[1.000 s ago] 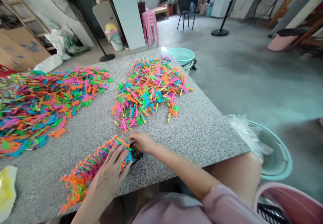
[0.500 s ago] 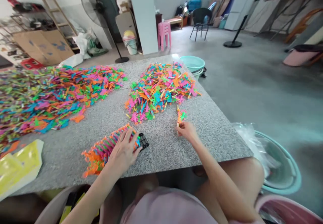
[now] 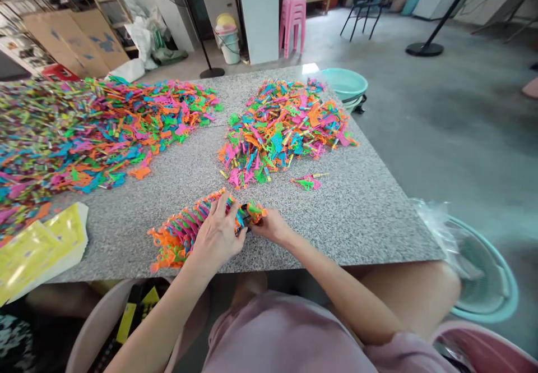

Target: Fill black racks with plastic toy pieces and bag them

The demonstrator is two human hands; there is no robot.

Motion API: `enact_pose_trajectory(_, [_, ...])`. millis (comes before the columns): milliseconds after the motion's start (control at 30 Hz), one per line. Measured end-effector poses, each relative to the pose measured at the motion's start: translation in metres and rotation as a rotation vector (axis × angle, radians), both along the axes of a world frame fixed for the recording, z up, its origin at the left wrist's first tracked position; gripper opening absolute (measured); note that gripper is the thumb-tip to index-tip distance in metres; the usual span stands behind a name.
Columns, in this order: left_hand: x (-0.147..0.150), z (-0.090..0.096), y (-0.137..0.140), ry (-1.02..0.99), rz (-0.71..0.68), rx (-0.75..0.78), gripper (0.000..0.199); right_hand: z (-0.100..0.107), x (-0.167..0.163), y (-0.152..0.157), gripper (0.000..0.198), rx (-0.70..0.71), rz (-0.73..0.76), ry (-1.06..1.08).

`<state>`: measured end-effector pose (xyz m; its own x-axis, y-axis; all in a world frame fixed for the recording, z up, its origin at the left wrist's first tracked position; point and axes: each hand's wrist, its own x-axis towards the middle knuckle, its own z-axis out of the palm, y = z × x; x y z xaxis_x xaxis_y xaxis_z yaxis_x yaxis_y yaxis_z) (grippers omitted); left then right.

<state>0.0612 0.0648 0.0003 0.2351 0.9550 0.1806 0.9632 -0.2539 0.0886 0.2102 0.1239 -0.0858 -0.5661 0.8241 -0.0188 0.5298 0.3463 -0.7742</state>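
Note:
A row of small orange, pink, green and blue plastic pieces [image 3: 185, 227] stands tightly packed on the stone-topped table. At its right end a black ribbed holder [image 3: 245, 216] shows in part. My left hand [image 3: 218, 233] lies over the right part of the row, fingers across the top and thumb down the near side. With closed fingers my right hand [image 3: 271, 226] holds a small orange and green plastic piece [image 3: 255, 211] against the black holder; my fingertips are partly hidden. Beyond it, a loose pink and green piece [image 3: 309, 182] with a thin yellowish stick lies flat.
A heap of similar pieces [image 3: 286, 126] lies ahead, and a larger heap [image 3: 92, 132] spreads to the left. Yellow printed packaging [image 3: 46, 244] lies at the near left. Tubs stand around the table, including a turquoise basin [image 3: 504, 283] at the right.
My right hand has come left from near the heap to the black holder, with a piece in its fingers. A pink and green piece now lies loose on the table. The view has shifted.

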Motion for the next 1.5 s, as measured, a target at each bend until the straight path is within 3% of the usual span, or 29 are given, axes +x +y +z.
enact_pose_trajectory(300, [0.004,-0.001,0.003,-0.008,0.059,0.01,0.061,0.026,-0.015,0.0,0.022,0.007,0.089,-0.273])
enact_pose_trajectory(433, [0.001,0.004,0.002,-0.037,-0.016,-0.007,0.068,0.027,-0.028,0.0,0.026,0.04,0.152,-0.318])
enact_pose_trajectory(533, [-0.005,0.004,-0.001,-0.009,-0.09,-0.037,0.054,0.022,-0.022,-0.001,0.028,0.076,0.211,-0.264])
enact_pose_trajectory(633, [-0.011,-0.001,-0.001,0.018,-0.107,-0.009,0.035,0.017,0.018,0.016,0.034,0.166,0.144,-0.164])
enact_pose_trajectory(733, [-0.015,-0.007,0.004,0.025,-0.148,0.02,0.032,0.02,0.086,0.052,0.037,0.317,-0.328,-0.46])
enact_pose_trajectory(767, [-0.016,-0.008,0.005,0.028,-0.159,0.021,0.031,0.022,0.109,0.064,0.037,0.369,-0.378,-0.587])
enact_pose_trajectory(867, [-0.021,-0.009,0.004,0.026,-0.177,0.004,0.029,0.026,0.156,0.087,0.034,0.42,-0.168,-0.801])
enact_pose_trajectory(933, [-0.026,-0.008,-0.002,0.018,-0.204,-0.022,0.03,0.024,0.162,0.086,0.028,0.398,-0.101,-0.761])
enact_pose_trajectory(1033, [-0.031,-0.005,-0.015,0.02,-0.251,-0.057,0.032,0.011,0.132,0.063,0.022,0.21,-0.178,-0.405])
enact_pose_trajectory(1133, [-0.03,-0.002,-0.023,0.044,-0.249,-0.065,0.032,-0.004,0.071,0.033,0.027,-0.157,-0.153,0.103])
enact_pose_trajectory(1200, [-0.028,0.0,-0.023,0.068,-0.241,-0.054,0.031,-0.011,0.027,0.021,0.021,-0.316,-0.108,0.315])
enact_pose_trajectory(1267, [-0.026,0.0,-0.023,0.085,-0.244,-0.039,0.03,-0.015,-0.008,0.018,0.009,-0.318,-0.099,0.351])
enact_pose_trajectory(1333, [-0.024,0.0,-0.023,0.088,-0.25,-0.023,0.028,-0.017,-0.029,0.022,0.009,-0.208,-0.122,0.259])
enact_pose_trajectory(1400, [-0.023,-0.001,-0.023,0.082,-0.247,-0.011,0.027,-0.017,-0.038,0.026,0.013,-0.085,-0.119,0.145])
enact_pose_trajectory(1500, [-0.021,-0.002,-0.024,0.066,-0.236,-0.007,0.025,-0.017,-0.038,0.029,0.022,0.029,0.015,0.052])
